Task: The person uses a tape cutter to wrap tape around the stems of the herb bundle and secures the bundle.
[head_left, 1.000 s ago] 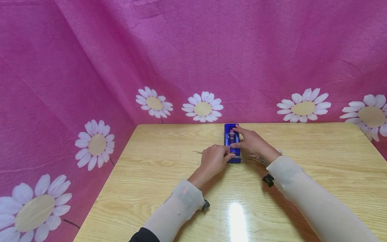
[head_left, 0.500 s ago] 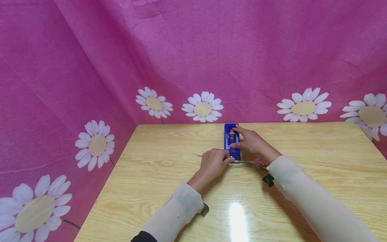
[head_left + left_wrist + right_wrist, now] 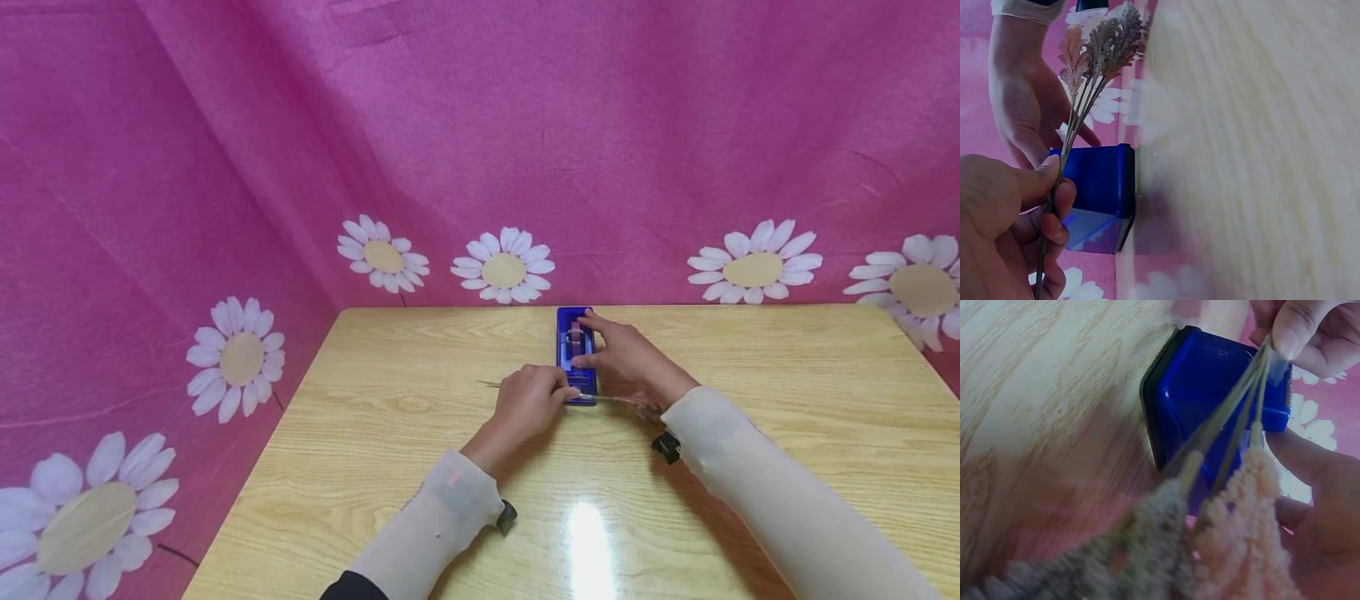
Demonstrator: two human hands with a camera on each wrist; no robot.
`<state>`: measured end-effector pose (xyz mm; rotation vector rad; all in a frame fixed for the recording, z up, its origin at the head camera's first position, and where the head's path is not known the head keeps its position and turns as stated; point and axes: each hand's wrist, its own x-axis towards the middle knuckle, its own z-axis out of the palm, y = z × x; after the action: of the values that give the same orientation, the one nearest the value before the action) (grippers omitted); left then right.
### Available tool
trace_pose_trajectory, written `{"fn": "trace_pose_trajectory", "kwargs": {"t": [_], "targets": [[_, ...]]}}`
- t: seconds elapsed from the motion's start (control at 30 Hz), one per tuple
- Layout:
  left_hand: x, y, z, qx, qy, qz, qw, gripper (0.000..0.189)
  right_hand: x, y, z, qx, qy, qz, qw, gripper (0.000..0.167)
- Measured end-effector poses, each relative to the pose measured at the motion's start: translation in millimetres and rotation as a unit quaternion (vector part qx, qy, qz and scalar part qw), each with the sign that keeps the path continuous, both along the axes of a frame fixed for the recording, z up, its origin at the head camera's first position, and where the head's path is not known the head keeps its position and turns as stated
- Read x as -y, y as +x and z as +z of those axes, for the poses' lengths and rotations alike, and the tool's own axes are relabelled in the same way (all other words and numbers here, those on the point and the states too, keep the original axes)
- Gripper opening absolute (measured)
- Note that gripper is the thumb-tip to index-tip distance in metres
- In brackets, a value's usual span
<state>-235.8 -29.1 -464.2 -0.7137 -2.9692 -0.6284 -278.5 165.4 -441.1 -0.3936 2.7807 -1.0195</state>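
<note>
A blue tape dispenser (image 3: 564,354) stands at the far side of the wooden table, its roll of tape (image 3: 576,337) inside. My left hand (image 3: 531,400) pinches a bunch of dried flowers (image 3: 1088,94) by the thin stems, right at the dispenser's near end. Grey and pinkish flower heads (image 3: 1244,506) point to the right, under my right forearm. A bit of clear tape (image 3: 1277,370) shows against the stems beside my left thumb. My right hand (image 3: 622,354) grips the dispenser from its right side, thumb and fingers spread along the roll.
The wooden table (image 3: 360,467) runs up to a pink curtain (image 3: 615,150) printed with white daisies, which also hangs along the left side. A bright light reflection (image 3: 588,550) lies on the near tabletop.
My left hand has shifted slightly toward me, and the flower stems now cross the dispenser nearer its front end. My right hand has stayed in place on the dispenser.
</note>
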Motion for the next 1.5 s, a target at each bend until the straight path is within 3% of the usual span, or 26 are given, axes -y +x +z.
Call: {"fn": "trace_pose_trajectory", "kwargs": {"t": [0.23,0.53,0.7,1.1,1.5], "targets": [[1.0,1.6,7.5,0.03,0.03,-0.004,0.9991,0.019,1,1.0,1.9,0.016,-0.003,-0.009,0.9998,0.08],[3.9,4.8,13.4,0.039,0.078,-0.013,0.9961,0.01,0,1.5,2.7,0.012,-0.001,-0.004,0.9999,0.08],[4.6,6.1,16.9,0.07,0.096,-0.013,0.9929,0.009,0,1.1,3.0,0.012,0.001,0.0,0.9999,0.081],[3.9,6.0,22.2,0.112,0.073,-0.005,0.991,0.015,1,0.8,3.6,0.018,0.002,-0.006,0.9998,0.081],[6.2,3.5,25.3,0.127,0.022,-0.042,0.9907,0.013,1,1.3,2.9,0.015,-0.009,-0.007,0.9998,0.08]]}}
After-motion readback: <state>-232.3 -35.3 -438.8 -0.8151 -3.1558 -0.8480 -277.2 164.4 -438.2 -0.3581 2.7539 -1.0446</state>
